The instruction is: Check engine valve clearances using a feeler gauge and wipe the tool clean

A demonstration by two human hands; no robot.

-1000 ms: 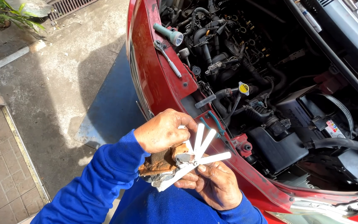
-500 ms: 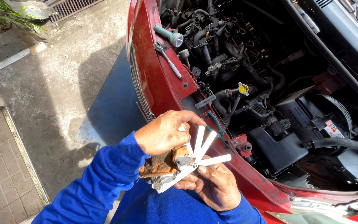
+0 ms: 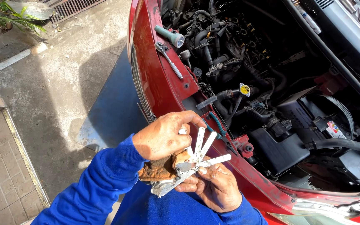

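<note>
Both hands are busy: left hand [image 3: 163,137] pinches a dirty brown rag [image 3: 160,168] around one leaf of a fanned-out silver metal feeler gauge set [image 3: 196,156], right hand [image 3: 215,187] grips its base from below, right over the red car's front edge [image 3: 155,75]. Ratchet wrench [image 3: 169,60] and green flashlight [image 3: 169,36] sit further up it.
</note>
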